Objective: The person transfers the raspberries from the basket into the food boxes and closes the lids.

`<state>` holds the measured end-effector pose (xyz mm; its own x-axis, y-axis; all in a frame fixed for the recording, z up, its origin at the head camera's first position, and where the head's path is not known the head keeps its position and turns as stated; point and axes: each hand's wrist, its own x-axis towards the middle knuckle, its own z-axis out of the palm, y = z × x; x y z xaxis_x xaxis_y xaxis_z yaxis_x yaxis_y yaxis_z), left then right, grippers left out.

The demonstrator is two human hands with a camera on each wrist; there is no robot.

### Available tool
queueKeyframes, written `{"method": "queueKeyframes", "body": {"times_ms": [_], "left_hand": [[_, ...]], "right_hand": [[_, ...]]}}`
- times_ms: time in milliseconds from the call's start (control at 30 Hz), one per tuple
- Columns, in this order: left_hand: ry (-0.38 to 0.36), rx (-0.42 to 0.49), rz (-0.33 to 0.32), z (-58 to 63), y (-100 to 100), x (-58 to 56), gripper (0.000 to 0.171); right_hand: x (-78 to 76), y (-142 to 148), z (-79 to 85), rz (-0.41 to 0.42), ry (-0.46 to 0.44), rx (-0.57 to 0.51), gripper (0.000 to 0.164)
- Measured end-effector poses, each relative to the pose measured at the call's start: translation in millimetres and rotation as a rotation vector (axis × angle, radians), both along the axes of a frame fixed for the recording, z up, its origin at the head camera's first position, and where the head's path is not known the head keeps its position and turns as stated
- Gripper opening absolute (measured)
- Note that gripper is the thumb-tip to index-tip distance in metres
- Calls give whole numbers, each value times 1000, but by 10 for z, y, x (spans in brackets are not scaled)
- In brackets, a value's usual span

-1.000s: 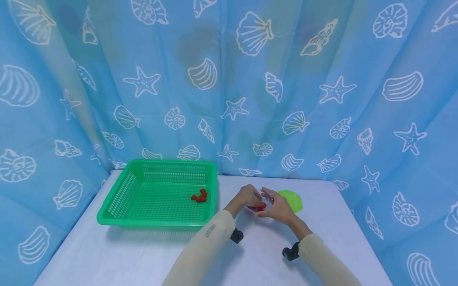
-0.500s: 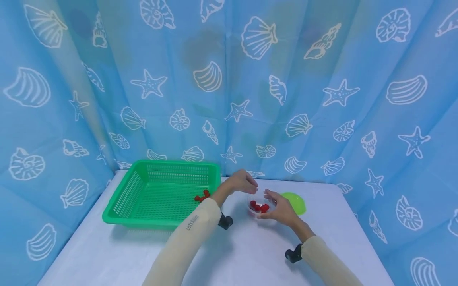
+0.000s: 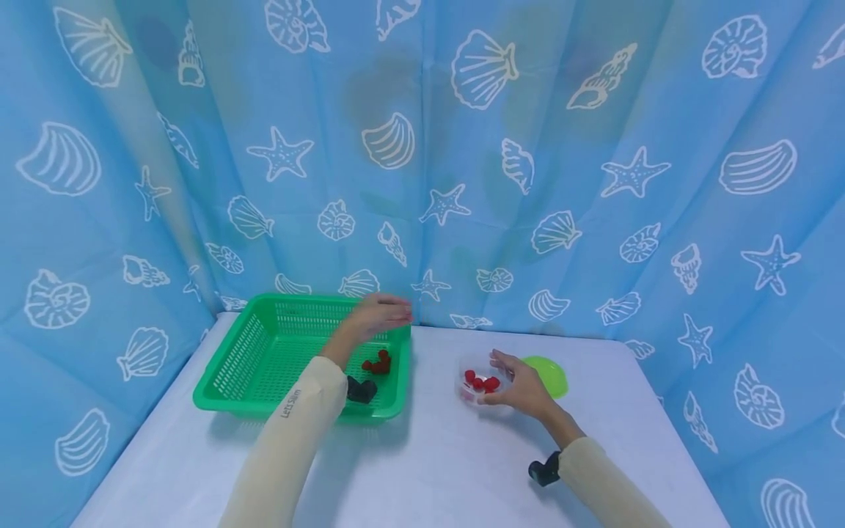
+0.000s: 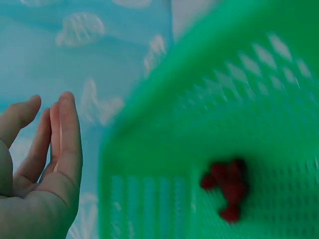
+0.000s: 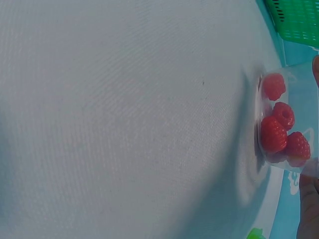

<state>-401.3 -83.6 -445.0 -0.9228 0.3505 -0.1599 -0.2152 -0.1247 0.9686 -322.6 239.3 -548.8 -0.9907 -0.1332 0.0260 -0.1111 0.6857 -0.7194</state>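
Note:
My left hand [image 3: 372, 320] is over the right rim of the green plastic basket [image 3: 264, 405], fingers extended and holding nothing. Below it, several red raspberries [image 3: 379, 365] lie clustered at the basket's right end; the left wrist view shows the same raspberries [image 4: 230, 185], blurred. My right hand [image 3: 526, 389] grips a small clear plastic tub [image 5: 301, 84] from its right side, thumb in front and fingers behind. Inside the tub, several raspberries [image 5: 273, 135] rest on the bottom. Only parts of that hand show at the edge of the right wrist view.
A light green round lid [image 3: 549, 378] lies on the white-covered table [image 3: 422, 469], just behind and right of the tub. Blue curtains [image 3: 422, 169] with white shell prints stand along the table's back and sides.
My left hand has moved away from the tub, leftward to the basket, its fingers straightening. The tub's raspberries now show uncovered. My right hand has stayed at the tub.

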Motion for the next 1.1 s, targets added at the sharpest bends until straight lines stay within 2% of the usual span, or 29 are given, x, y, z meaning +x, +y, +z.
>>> {"method": "queueKeyframes", "body": {"times_ms": [167, 367, 633, 767, 1100], "left_hand": [[-48, -41, 67, -149, -193, -28, 39], [-37, -190, 149, -370, -278, -50, 35], [-92, -398, 300, -689, -308, -52, 27], [-103, -441, 327, -741, -319, -59, 24], [-101, -583, 312, -772, -241, -49, 16]], "right_hand": [[3, 22, 32, 0, -10, 4, 107], [-21, 28, 21, -14, 1, 3, 106], [3, -10, -38, -16, -3, 1, 106], [12, -12, -11, -25, 7, 8, 106], [14, 18, -4, -18, -3, 4, 107]]}}
